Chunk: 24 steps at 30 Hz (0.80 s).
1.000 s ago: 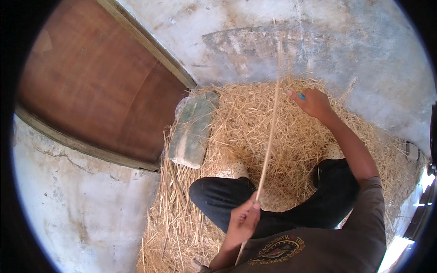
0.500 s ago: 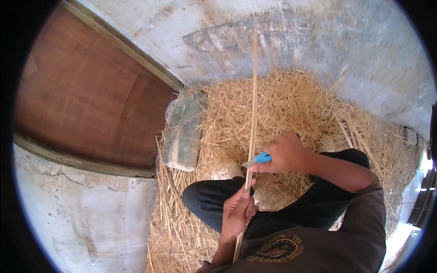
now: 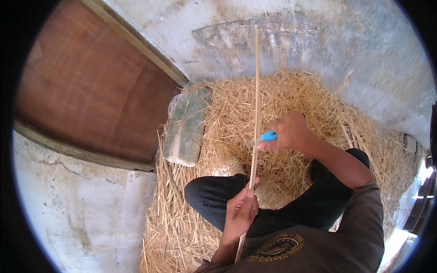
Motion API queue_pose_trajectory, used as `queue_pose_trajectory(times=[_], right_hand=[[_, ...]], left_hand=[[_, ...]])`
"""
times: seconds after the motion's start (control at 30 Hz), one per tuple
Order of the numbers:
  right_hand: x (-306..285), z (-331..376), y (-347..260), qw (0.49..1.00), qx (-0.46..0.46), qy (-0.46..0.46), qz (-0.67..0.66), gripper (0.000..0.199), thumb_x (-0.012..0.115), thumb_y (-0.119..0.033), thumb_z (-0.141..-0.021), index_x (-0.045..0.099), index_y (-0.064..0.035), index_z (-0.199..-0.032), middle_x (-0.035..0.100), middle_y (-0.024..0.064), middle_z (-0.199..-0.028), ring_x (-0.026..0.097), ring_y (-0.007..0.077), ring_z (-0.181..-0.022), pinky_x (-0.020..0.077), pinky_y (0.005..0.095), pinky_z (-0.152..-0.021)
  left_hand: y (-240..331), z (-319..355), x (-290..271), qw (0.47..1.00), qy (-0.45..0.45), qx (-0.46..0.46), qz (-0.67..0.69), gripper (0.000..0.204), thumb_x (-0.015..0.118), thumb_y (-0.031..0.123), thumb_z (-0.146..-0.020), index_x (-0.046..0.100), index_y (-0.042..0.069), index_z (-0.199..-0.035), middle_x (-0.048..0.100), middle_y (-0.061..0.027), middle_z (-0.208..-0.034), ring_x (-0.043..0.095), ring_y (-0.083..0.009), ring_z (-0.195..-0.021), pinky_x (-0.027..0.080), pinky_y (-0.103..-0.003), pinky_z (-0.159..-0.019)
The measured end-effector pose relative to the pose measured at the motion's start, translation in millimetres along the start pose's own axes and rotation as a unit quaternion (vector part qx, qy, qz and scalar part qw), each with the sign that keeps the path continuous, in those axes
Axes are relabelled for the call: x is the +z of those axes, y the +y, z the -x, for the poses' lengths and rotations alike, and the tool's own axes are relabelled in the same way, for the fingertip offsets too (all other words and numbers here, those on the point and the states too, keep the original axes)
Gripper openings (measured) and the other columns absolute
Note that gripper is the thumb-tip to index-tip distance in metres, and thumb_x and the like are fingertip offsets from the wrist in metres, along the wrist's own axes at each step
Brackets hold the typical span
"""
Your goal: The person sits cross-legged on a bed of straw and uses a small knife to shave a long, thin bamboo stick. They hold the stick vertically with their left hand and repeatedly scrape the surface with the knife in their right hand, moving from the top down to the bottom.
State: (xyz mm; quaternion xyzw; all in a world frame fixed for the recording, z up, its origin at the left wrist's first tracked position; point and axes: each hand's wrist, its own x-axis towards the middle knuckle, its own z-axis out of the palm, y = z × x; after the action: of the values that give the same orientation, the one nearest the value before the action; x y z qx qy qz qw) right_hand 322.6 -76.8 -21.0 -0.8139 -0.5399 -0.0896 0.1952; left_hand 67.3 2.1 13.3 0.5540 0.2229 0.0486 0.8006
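Observation:
A long, thin strip of pale wood, possibly bamboo (image 3: 257, 95), runs from beside my body up and away toward the far wall. My left hand (image 3: 241, 209) is closed around its lower part, thumb on top. In my right hand (image 3: 289, 132) is a blue-handled knife (image 3: 269, 135), its fingers wrapped round the handle. The blade lies against or just over the strip, above my left hand; whether it touches I cannot tell.
Pale shavings (image 3: 291, 95) cover the floor around my crossed legs (image 3: 214, 198). A greenish-grey block (image 3: 185, 127) lies on the left, near a brown panel (image 3: 100, 86) in a wooden frame. A stained wall (image 3: 355, 45) rises behind.
My right hand with the knife has moved up along the strip, away from my body. My left hand keeps its grip, and the strip has shifted only slightly.

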Motion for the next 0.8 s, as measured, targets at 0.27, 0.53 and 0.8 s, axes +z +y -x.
queue_pose_trajectory(times=[0.27, 0.53, 0.8], right_hand=[[2, -12, 22, 0.999, 0.022, 0.039, -0.006, 0.075, 0.053, -0.083, -0.069, 0.053, -0.0098, -0.052, 0.044, 0.0035, -0.041, 0.047, 0.0213, -0.035, 0.0362, 0.0367, -0.036], [-34, -34, 118, 0.943, 0.331, 0.037, -0.003, 0.068, 0.046, -0.07, -0.085, 0.063, -0.0084, -0.063, 0.049, 0.0041, -0.045, 0.05, 0.0224, -0.039, 0.0421, 0.0373, -0.042], [-23, 30, -32, 0.995, -0.023, -0.018, -0.098, 0.065, 0.061, -0.072, -0.073, 0.053, -0.011, -0.051, 0.047, 0.0063, -0.042, 0.05, 0.0237, -0.036, 0.0399, 0.0369, -0.039]], left_hand=[[4, 5, 6, 1.0, 0.014, -0.006, -0.019, 0.04, 0.041, 0.017, -0.102, 0.043, -0.003, -0.136, 0.031, 0.006, -0.056, 0.028, -0.0035, -0.049, 0.027, -0.021, -0.048], [-3, 32, 12, 0.997, -0.036, -0.054, -0.034, 0.04, 0.041, 0.02, -0.102, 0.044, -0.001, -0.137, 0.032, 0.0049, -0.054, 0.03, -0.0044, -0.046, 0.027, -0.02, -0.046], [8, 11, -1, 0.992, 0.025, 0.015, -0.12, 0.042, 0.043, 0.018, -0.102, 0.041, 0.002, -0.141, 0.036, 0.0061, -0.056, 0.031, -0.0015, -0.047, 0.025, -0.018, -0.043]])
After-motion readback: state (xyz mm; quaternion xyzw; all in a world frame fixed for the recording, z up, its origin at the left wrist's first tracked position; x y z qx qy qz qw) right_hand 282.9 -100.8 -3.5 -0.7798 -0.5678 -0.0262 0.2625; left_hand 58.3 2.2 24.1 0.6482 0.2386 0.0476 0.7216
